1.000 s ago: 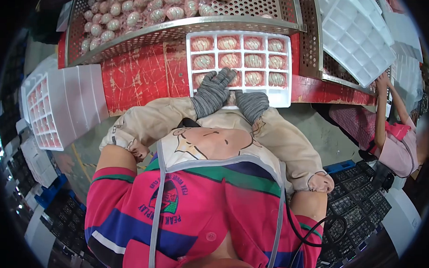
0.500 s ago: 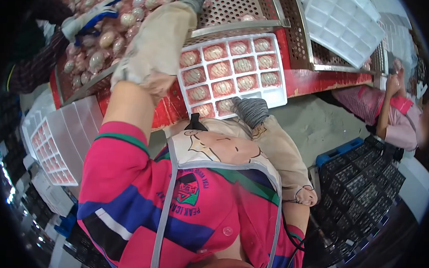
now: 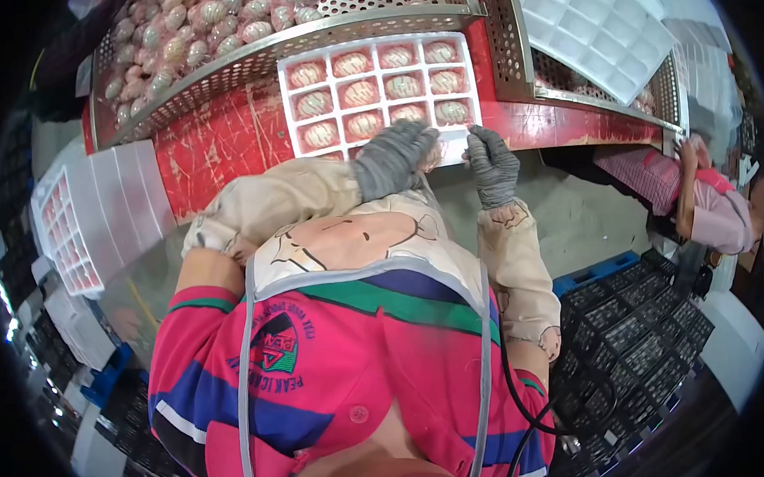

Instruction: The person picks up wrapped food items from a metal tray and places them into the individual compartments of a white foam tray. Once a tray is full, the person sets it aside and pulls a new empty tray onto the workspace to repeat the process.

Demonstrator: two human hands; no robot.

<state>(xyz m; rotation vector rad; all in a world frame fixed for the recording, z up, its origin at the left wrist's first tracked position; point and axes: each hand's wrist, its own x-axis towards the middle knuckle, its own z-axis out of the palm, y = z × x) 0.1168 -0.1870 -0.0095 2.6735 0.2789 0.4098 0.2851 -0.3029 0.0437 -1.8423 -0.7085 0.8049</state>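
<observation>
A white compartment tray (image 3: 377,72) lies on the red table, most of its cells filled with egg-shaped pieces in clear wrap. My left hand (image 3: 393,159), in a grey knit glove, is over the tray's near row with fingers curled around a wrapped egg (image 3: 432,150), partly hidden by the glove. At the tray's near right corner is my right hand (image 3: 492,165), also grey-gloved. Its fingertips are pinched together close to the rim; what they hold, if anything, is too small to make out. My left glove and forearm cover part of the near row.
Beyond the tray, a perforated metal bin (image 3: 262,51) holds many wrapped eggs. White empty trays (image 3: 603,40) lie over another metal bin at right. A clear plastic box (image 3: 118,208) stands left. Another person (image 3: 703,199) is at right, near black crates (image 3: 631,340); a dark sleeve shows upper left.
My left hand has come back from the metal bin to the tray's near row. My right hand has shifted right to the tray's corner. The co-worker's blue-and-white glove has left the bin.
</observation>
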